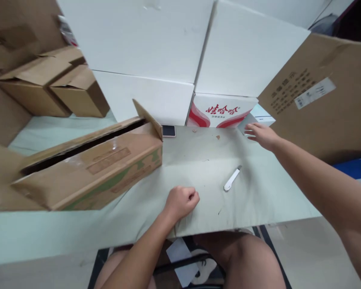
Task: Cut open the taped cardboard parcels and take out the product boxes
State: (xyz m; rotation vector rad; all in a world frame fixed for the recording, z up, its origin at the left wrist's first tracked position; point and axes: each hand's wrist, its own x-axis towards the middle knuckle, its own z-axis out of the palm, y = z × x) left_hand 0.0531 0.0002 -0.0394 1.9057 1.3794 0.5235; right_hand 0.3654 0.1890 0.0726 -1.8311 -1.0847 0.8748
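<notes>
L hand [182, 200] rests on the tabletop [204, 152] near its front edge, grip curled together into a loose fist w/ nothing in it. R hand [262, 135] is stretched out to the far right of the tabletop, palm down, grip apart w/ fingers flat. Its fingertips touch a pale flat piece [247, 121] at the foot of a red & white carton [222, 110] w/ red characters on it; can't tell what the piece is. Between the two hands, apart from both, lies a white cutter [232, 179], set diag. Left of the L hand sits a long brown cardboard box [90, 172], top flaps ajar w/ a dark slit along the top and one flap standing up at its far corner. Just behind that corner a dark phone [169, 130] lies flat, close to the white boxes [144, 52] stacked along the back. A big brown cardboard sheet [327, 100] w/ a white label stands at the right, just beyond the R hand. Two more brown boxes [57, 86] sit far left, flaps loose. Bare knees [246, 257] show below the tabletop's front edge.
</notes>
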